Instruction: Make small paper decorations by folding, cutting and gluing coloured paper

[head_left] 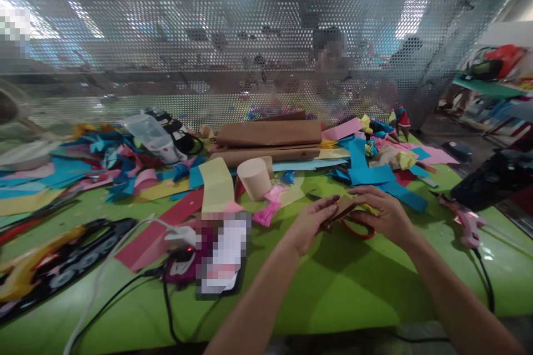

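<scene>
A small folded piece of brown paper (343, 206) is pinched between my two hands above the green table (353, 294). My left hand (310, 224) grips its left side, fingers pressed together. On the other side, my right hand (385, 213) touches its upper right edge with curved fingers. Just beneath and behind the hands lie orange-red scissors (361, 228), partly hidden. Something yellow (368, 209) shows beside the right fingers. A pink twisted piece (266, 214) and a pale paper roll (254, 178) sit to the left of my hands.
Brown paper rolls (268, 134) lie at the back before a perforated metal screen (166, 28). Coloured paper strips are spread on both sides. A phone (227, 258), power strip (183, 267) and cables lie left; a pink glue gun (469, 228) lies right. A person shows behind the screen.
</scene>
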`<state>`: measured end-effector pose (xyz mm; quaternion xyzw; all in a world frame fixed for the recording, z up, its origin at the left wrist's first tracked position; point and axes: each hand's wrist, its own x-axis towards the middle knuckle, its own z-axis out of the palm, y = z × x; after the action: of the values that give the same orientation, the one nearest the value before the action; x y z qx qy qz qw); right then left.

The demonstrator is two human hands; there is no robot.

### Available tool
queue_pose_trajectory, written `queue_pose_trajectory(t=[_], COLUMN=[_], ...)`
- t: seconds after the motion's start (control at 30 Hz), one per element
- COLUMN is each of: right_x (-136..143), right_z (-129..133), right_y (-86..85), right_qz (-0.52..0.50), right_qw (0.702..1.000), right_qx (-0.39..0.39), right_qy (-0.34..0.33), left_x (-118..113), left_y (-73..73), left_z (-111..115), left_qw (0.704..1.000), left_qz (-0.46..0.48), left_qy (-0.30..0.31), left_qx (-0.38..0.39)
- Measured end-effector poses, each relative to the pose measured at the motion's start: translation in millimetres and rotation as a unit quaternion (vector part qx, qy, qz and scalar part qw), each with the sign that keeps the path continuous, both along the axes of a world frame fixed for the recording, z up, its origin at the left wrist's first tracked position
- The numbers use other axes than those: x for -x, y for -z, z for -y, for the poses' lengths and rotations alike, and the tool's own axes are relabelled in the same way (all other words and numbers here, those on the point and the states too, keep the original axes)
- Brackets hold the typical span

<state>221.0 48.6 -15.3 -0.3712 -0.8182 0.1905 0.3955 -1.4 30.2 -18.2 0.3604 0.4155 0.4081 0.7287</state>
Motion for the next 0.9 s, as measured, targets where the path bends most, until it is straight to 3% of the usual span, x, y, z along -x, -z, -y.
queue_pose_trajectory(t=[0.57, 0.9], right_x=[1.3, -1.0], right_z=[4.1, 3.2], right_y=[-3.0, -2.5], right_qz=[-0.013, -0.020], right_qw=[1.000, 1.000], right_qx=[-0.025, 0.002], right_qy=[-0.006, -0.011], left_x=[-0.3, 0.9], left_y=[5.8, 9.5], left_z=[-3.4, -5.3], left_qw=[0.999, 0.997], left_qz=[-0.020, -0.026], left_qy=[0.004, 0.019], left_qx=[-0.042, -0.068])
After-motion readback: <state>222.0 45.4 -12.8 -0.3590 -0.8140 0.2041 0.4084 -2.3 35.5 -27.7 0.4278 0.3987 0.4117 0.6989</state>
